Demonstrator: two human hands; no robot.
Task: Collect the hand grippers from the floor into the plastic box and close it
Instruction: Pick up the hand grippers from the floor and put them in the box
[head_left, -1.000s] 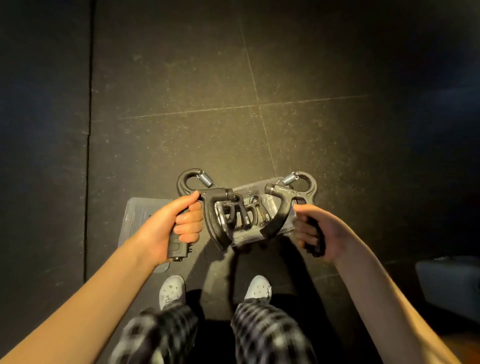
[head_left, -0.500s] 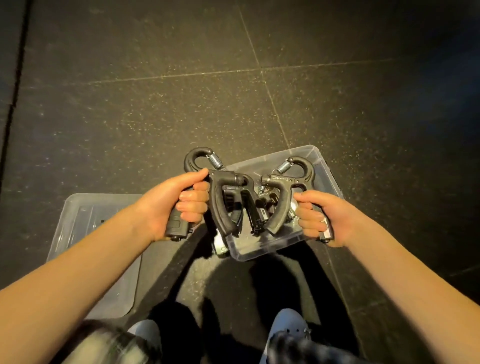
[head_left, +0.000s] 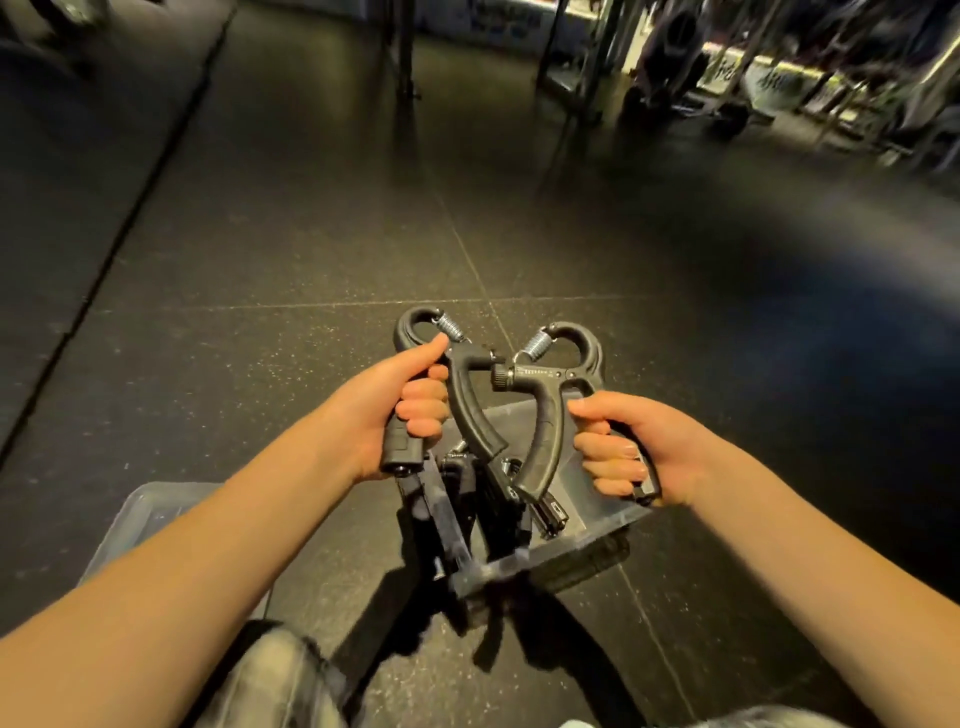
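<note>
Head view: left hand (head_left: 395, 410) and right hand (head_left: 636, 447) clasp hand grippers (head_left: 470, 408) (head_left: 548, 415) tightly.

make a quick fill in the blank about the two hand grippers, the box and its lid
The left hand grips the left gripper and the right hand grips the right gripper, both coloured ____.
The plastic box below them stands ____, with more grippers inside.
Its lid lies on the ____, partly hidden by the left forearm.
Missing: black; open; floor.
</note>
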